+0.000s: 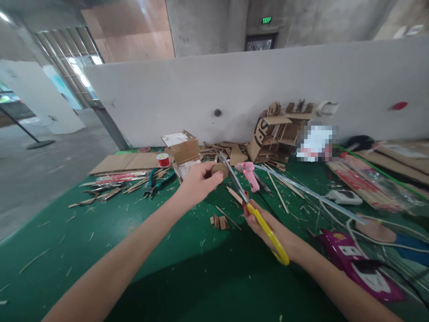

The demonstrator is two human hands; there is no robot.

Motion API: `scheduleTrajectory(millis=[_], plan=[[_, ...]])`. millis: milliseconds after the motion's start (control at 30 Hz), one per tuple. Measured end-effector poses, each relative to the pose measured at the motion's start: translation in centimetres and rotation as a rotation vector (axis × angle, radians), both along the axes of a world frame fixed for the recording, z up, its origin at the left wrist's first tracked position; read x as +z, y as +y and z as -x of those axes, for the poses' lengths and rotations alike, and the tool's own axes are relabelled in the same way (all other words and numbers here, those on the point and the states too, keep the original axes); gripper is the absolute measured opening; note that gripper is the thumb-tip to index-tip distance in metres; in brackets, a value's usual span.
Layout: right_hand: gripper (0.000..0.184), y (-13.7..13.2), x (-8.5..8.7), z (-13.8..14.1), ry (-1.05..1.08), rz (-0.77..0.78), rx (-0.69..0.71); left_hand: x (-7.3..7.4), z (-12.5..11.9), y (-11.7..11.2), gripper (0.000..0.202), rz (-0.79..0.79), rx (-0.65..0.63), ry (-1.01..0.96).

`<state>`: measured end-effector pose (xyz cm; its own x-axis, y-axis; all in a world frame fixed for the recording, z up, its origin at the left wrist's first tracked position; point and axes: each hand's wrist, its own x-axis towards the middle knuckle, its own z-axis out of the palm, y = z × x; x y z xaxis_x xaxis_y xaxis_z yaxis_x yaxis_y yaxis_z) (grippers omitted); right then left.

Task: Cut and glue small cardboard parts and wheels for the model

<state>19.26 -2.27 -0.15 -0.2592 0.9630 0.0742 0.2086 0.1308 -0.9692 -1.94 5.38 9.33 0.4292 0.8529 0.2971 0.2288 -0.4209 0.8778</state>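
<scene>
Head view: your left hand (201, 181) pinches a small cardboard disc (220, 170) between thumb and fingers, just left of the pink glue gun (250, 175). Your right hand (276, 227) is curled around the yellow-handled scissors (255, 213), nearer you than the glue gun; blades point up and left, right beside the disc. Can't tell if they touch it. Glue gun lies on the green table (161, 277). Cardboard scraps (220, 222) sit nearer you than it, to its left. Pliers (152, 183) and red thread spool (163, 160) are well left of it, cardboard shelf (264, 138) behind it, purple power strip (358, 268) right and nearer you.
</scene>
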Motion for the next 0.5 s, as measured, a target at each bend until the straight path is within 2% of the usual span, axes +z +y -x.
scheduleTrajectory(millis=[300, 500], plan=[[0.042, 0.12, -0.66, 0.28, -0.066, -0.081, -0.046, -0.09, 0.23, 0.02, 0.021, 0.0, 0.002, 0.015], [0.03, 0.2, 0.28, 0.81, -0.146, -0.146, 0.005, -0.01, 0.01, -0.17, 0.021, 0.008, 0.003, -0.006]])
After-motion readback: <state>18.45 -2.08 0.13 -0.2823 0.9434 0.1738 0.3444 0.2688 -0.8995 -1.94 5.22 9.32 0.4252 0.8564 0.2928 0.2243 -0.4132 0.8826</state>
